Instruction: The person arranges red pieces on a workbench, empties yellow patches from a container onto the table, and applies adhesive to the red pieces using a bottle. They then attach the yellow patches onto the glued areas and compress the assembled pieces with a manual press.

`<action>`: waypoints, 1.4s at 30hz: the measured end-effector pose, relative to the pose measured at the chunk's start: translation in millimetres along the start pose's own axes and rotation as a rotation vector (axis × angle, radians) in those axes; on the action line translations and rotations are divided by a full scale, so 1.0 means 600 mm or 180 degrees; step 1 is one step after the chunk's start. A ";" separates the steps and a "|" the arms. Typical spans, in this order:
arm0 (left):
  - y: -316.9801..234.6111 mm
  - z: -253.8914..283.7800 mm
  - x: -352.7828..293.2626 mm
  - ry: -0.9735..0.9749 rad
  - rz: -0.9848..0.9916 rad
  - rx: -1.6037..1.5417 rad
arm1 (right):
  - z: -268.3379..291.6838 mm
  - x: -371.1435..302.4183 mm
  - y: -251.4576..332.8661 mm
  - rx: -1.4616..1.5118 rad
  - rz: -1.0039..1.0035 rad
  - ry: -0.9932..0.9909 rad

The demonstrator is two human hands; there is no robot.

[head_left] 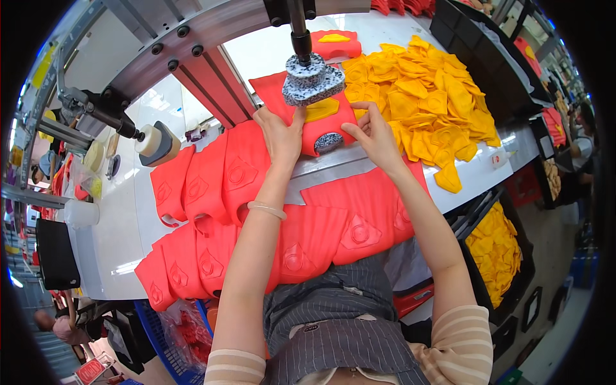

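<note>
White worktop (120, 256), metal press frame (212, 27) above. The left hand (282, 133) lays its thumb on the red moulded sheet (316, 130), fingers partly hidden; the right hand (377, 138) has thumb and forefinger apart at its right edge, grip unclear. Uneven tugging could skew the yellow patch (322, 110) atop it; should the speckled press block (313, 86) overhead drop, nearby fingertips risk pinching.

I'm standing in a factory workshop: a metal-framed machine (224, 24) is overhanging a white table (122, 234), yellow pieces (436, 96) lying heaped.
</note>
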State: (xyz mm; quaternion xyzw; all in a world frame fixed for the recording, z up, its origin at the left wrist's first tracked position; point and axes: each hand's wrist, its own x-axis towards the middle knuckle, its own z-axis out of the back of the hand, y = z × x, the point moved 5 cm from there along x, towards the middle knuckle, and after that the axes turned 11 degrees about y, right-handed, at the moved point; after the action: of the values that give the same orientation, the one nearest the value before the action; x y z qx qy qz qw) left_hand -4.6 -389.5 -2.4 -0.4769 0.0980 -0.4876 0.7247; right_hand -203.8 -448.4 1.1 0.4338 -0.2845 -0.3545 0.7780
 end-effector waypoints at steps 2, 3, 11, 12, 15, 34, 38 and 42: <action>-0.001 -0.001 -0.004 0.0012 -0.0065 0.0033 | 0.005 -0.001 0.002 -0.0020 -0.0055 0.0003; -0.002 0.000 -0.009 -0.0078 -0.0071 0.0023 | 0.012 0.005 0.003 -0.0216 0.0063 0.0132; -0.003 0.007 -0.005 -0.0004 -0.0017 -0.0135 | 0.096 0.096 0.150 -0.1216 0.0346 0.0499; 0.000 0.005 -0.005 0.0083 0.0034 -0.0169 | 0.090 0.090 0.145 -0.1249 0.0352 0.0487; -0.003 -0.004 -0.011 0.0041 0.0093 -0.0234 | 0.037 0.065 0.067 -0.1424 -0.0251 0.0883; -0.026 -0.011 -0.027 -0.0353 -0.0240 -0.0049 | -0.014 0.044 0.043 -0.1134 0.1248 0.0219; -0.019 -0.013 -0.030 -0.0347 -0.0210 -0.0093 | -0.022 0.036 0.050 -0.1141 0.1530 0.0152; -0.006 -0.008 -0.022 -0.0234 -0.0139 -0.0107 | 0.026 0.050 0.028 0.0176 0.0736 -0.0073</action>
State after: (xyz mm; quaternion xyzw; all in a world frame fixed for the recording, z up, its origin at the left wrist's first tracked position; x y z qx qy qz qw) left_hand -16.1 -382.1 -6.3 -0.5086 0.0689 -0.4837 0.7089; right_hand -192.9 -473.6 27.4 0.4152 -0.3512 -0.2594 0.7981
